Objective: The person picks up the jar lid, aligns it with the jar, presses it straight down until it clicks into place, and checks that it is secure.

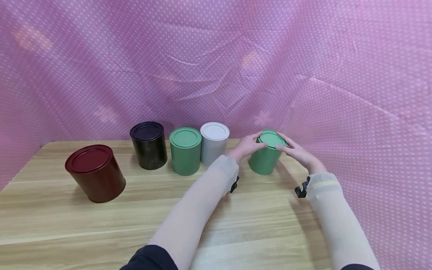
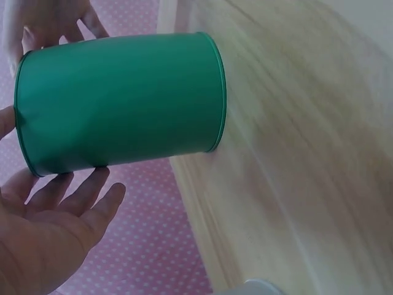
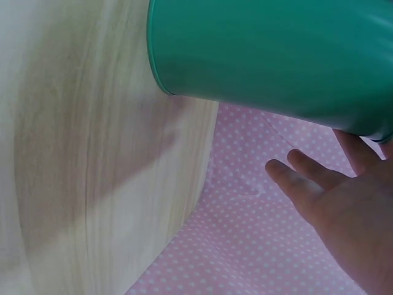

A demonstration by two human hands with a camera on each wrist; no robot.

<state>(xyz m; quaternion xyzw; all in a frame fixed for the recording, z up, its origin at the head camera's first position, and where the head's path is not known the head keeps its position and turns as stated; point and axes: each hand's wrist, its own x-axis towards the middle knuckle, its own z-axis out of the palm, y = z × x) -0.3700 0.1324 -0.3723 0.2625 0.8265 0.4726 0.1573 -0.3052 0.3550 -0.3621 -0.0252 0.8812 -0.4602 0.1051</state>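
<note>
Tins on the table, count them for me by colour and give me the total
Green tins: 2, one in the row and one between the left hand and right hand
Dark red tin: 1
Black tin: 1
Grey tin: 1
Total: 5 tins, all with lids on.

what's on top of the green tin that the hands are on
A green lid closes the green tin. The left hand and right hand touch its rim from either side. The contents are hidden.
</note>
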